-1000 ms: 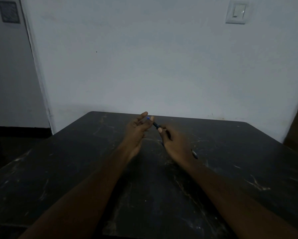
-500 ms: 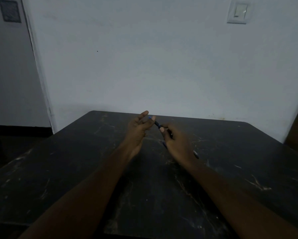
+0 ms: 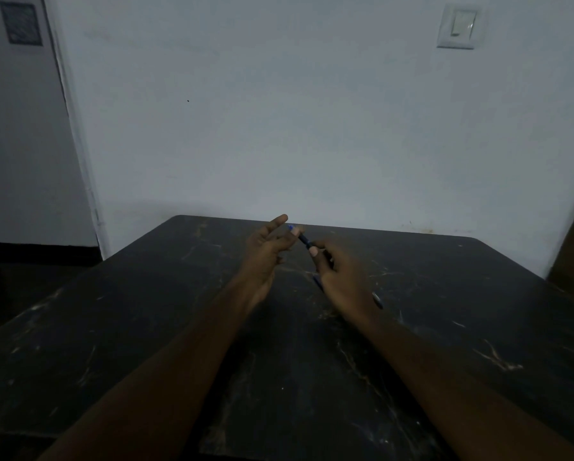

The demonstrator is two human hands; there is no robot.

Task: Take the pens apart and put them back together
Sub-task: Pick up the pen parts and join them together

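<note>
Above the middle of the dark scratched tabletop [image 3: 145, 327], toward its far edge, the right hand [image 3: 342, 277] pinches a slim dark pen with a blue end [image 3: 300, 237]; the left hand [image 3: 265, 251], fingers loosely spread, pinches its blue tip.

Dark pen [image 3: 303, 240] with blue end, tilted, held between both hands above table; second pen [image 3: 318, 281] under right hand.
</note>
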